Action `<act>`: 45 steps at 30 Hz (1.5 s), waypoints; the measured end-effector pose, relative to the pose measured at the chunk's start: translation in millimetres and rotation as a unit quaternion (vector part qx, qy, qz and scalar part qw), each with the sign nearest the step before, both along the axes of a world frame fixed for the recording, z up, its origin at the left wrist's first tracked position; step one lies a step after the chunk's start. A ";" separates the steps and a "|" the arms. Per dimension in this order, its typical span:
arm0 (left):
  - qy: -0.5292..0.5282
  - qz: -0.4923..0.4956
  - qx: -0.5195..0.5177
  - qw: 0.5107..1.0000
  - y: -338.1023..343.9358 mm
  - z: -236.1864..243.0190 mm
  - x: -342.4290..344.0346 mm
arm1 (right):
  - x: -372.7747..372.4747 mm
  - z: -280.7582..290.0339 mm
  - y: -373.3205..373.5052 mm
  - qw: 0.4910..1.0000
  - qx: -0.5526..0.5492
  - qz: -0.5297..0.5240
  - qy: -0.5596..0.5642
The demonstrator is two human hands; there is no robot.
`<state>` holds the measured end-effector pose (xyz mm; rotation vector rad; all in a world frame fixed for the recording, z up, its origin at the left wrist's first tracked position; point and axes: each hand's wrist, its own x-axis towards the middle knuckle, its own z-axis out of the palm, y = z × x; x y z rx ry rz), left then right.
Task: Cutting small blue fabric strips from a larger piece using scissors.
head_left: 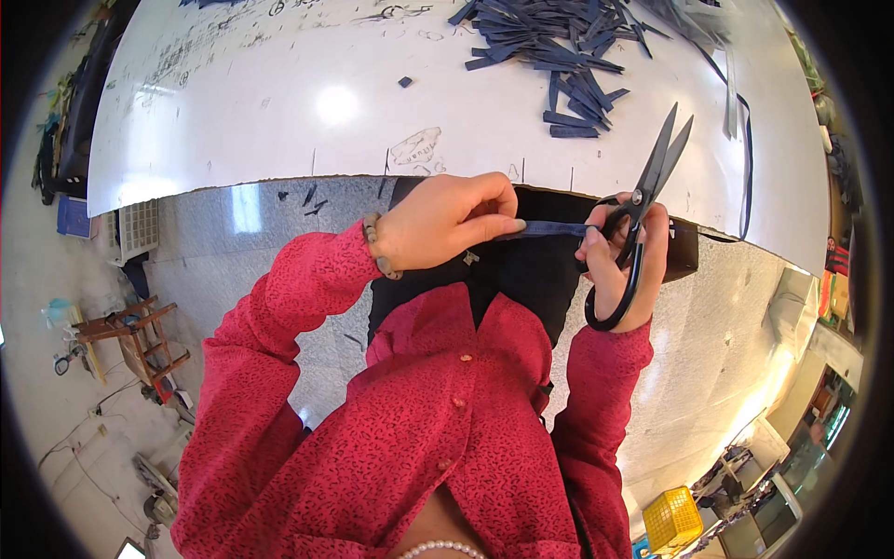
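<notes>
1. Our left hand (442, 219) pinches a dark blue cloth strip (554, 228) between thumb and finger.
2. Our right hand (610, 277) grips black scissors (638, 197); the blades are a bit apart and point up over the white table (279, 116).
3. The strip runs straight between our hands, near the table's edge.
4. A pile of blue cloth pieces (573, 42) lies on the table.

On the left, a blue box (74, 216) just beside a white lattice-sided plastic crate (137, 231); nearer on the left, a brown wooden stool (137, 341). On the near right, a yellow plastic basket (672, 522). Between, shiny grey floor (698, 331).
</notes>
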<state>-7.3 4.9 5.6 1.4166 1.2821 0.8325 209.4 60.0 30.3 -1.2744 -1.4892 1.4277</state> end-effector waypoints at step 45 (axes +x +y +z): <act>-0.023 0.121 0.110 0.986 -31.2 -17.0 17.6 | -1.8 7.6 -0.9 0.993 0.052 0.021 -0.103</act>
